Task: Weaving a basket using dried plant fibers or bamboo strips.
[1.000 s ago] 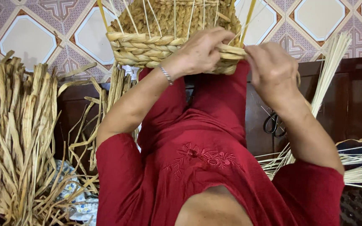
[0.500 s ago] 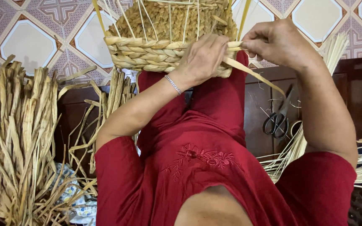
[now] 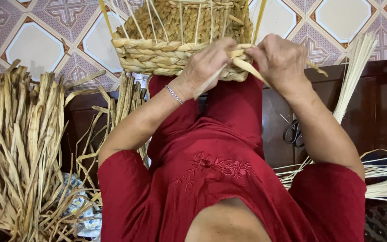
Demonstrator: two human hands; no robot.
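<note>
A half-woven basket point(image 3: 175, 49) of braided straw rests on my knees, thin upright stakes point(image 3: 157, 18) rising from its rim. My left hand point(image 3: 207, 65), a thin bracelet on its wrist, presses against the rim's near side with its fingers closed over a flat straw strand point(image 3: 251, 69). My right hand point(image 3: 279, 60) sits right beside it at the rim and pinches the same strand, whose free end sticks out past the hand to the right. I wear red clothes.
A big bundle of dry flat straw point(image 3: 19, 148) stands at the left. Thin pale reeds point(image 3: 357, 71) lean at the right, more lie lower right. Black scissors point(image 3: 294, 132) lie on a dark wooden bench point(image 3: 381, 107). The floor point(image 3: 45, 40) is patterned tile.
My right hand had pulled the strand out to the upper right, then came back down to the rim next to the left hand. The left hand stayed on the basket.
</note>
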